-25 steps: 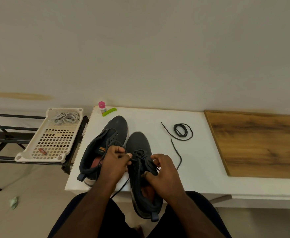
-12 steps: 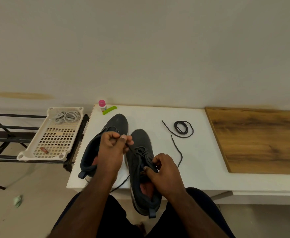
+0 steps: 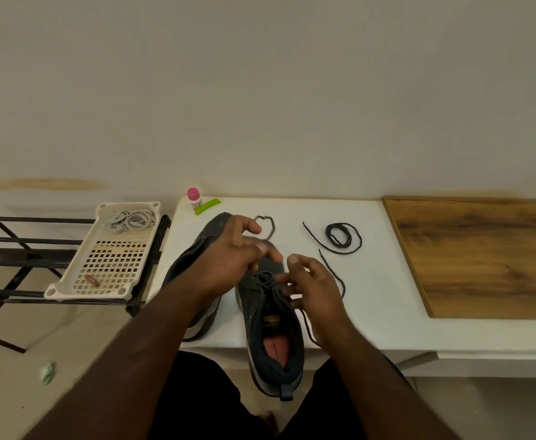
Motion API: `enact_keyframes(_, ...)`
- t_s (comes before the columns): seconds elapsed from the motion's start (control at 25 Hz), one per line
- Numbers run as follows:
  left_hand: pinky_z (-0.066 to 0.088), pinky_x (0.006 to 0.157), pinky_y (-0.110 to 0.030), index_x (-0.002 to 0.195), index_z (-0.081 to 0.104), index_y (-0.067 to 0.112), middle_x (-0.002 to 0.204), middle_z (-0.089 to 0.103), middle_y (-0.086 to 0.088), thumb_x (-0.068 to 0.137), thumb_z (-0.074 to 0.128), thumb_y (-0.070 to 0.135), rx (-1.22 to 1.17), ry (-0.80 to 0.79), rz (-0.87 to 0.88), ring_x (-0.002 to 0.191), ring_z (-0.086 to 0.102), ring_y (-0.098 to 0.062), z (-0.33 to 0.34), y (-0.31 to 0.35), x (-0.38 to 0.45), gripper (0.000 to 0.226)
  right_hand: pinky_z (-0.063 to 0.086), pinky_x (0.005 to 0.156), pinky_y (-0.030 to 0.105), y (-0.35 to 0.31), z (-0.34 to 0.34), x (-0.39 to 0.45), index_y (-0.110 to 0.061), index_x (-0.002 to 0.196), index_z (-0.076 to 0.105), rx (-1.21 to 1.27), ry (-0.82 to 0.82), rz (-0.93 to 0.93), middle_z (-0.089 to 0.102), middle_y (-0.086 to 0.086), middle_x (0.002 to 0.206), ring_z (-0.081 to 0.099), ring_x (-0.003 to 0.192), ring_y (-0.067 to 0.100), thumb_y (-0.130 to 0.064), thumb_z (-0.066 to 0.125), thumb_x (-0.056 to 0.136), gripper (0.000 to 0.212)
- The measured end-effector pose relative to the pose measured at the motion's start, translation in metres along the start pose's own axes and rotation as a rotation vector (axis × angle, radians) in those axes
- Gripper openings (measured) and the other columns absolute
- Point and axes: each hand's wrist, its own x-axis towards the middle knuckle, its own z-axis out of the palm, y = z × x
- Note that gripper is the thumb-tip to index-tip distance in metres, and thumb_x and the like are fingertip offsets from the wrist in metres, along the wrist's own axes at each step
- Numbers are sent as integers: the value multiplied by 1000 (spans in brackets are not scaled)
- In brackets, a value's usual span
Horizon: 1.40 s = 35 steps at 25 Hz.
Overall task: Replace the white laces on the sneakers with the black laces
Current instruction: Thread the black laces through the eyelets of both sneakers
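Two dark grey sneakers lie on the white table (image 3: 377,300), toes away from me. The right sneaker (image 3: 271,322) has a black lace (image 3: 265,277) threaded through its eyelets, its heel past the table's front edge. My left hand (image 3: 231,255) is raised over the left sneaker (image 3: 185,265), and a loop of that lace (image 3: 268,225) curls up from behind its fingertips; the hand is blurred. My right hand (image 3: 312,281) hovers with spread fingers at the right side of the lacing. A second black lace (image 3: 342,238) lies coiled further right.
A white perforated tray (image 3: 54,292) on a black metal rack (image 3: 22,246) at the left holds the white laces (image 3: 130,220). A pink-capped bottle (image 3: 193,198) and a green piece (image 3: 208,206) stand at the table's back. A wooden board (image 3: 482,255) covers the right.
My left hand has pulled the lace up and away toward the toes, and a loop now shows beyond its fingers. My right hand has lifted off the sneaker and spread its fingers.
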Motion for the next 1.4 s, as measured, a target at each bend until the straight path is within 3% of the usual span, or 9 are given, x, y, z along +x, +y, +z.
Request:
enact_keyframes(0.12, 48, 82, -33, 113, 39, 16, 99, 76, -5, 100, 49, 7, 154, -276, -50, 94, 66, -13, 2, -7, -9, 18, 51, 62, 34, -29, 8, 9, -10, 118, 60, 373, -173, 164, 71, 9, 85, 63, 71, 22, -36, 58, 99, 32)
enact_keyframes(0.32, 48, 77, -28, 120, 42, 28, 96, 76, 2, 98, 57, 17, 332, -308, -184, 78, 64, 0, -21, -20, -18, 29, 54, 73, 32, -50, -6, 27, -16, 125, 59, 633, 19, 36, 76, 8, 98, 69, 80, 20, -9, 55, 100, 27)
enact_keyframes(0.48, 45, 70, -23, 108, 59, 29, 83, 73, 2, 99, 55, 25, 408, 32, -214, 68, 63, 6, -27, -39, -18, 10, 57, 82, 36, -42, -16, 28, -23, 128, 61, 227, 37, -22, 71, 4, 114, 66, 98, 20, -15, 58, 99, 30)
enact_keyframes(0.68, 50, 63, -29, 112, 54, 23, 93, 69, 0, 96, 57, 16, 139, 534, -273, 72, 68, -16, -6, -57, -7, 18, 59, 78, 33, -19, -15, 36, -34, 146, 43, -242, -7, -96, 62, -6, 115, 66, 95, 17, -12, 54, 99, 53)
enact_keyframes(0.84, 56, 89, -43, 116, 52, 29, 105, 65, 4, 95, 57, 14, 34, 657, -250, 90, 67, -16, 15, -73, 0, 27, 60, 76, 32, 6, -19, 36, -34, 141, 47, -259, 94, -104, 65, -8, 110, 70, 88, 15, -15, 54, 101, 45)
enact_keyframes(1.04, 37, 87, -21, 125, 58, 22, 135, 42, -1, 90, 67, 17, 487, 590, -163, 91, 51, -6, 17, -77, 0, 36, 58, 81, 35, 29, -26, 38, -31, 99, 69, -424, 24, -115, 71, -8, 84, 68, 79, 7, -16, 66, 91, 17)
enact_keyframes(1.16, 35, 91, -21, 115, 63, 24, 133, 36, 1, 89, 69, 18, 565, 589, -78, 97, 41, -3, 13, -76, 0, 27, 59, 83, 34, 33, -30, 38, -28, 95, 72, -458, -95, -82, 72, -4, 82, 69, 81, 9, -12, 69, 88, 18)
enact_keyframes(1.28, 36, 94, -21, 110, 70, 29, 118, 50, 10, 93, 63, 20, 675, 302, 4, 101, 47, -2, 17, -80, 11, 21, 59, 80, 32, 33, -31, 40, -30, 96, 69, -499, -171, -89, 71, -2, 82, 68, 80, 11, -12, 72, 85, 21)
enact_keyframes(1.4, 35, 101, -21, 118, 70, 24, 119, 58, 7, 97, 56, 12, 709, 82, -4, 113, 50, -7, 27, -86, 21, 28, 50, 69, 14, 35, -29, 43, -36, 93, 64, -567, -159, -142, 69, -7, 80, 64, 77, 1, -12, 68, 89, 24)
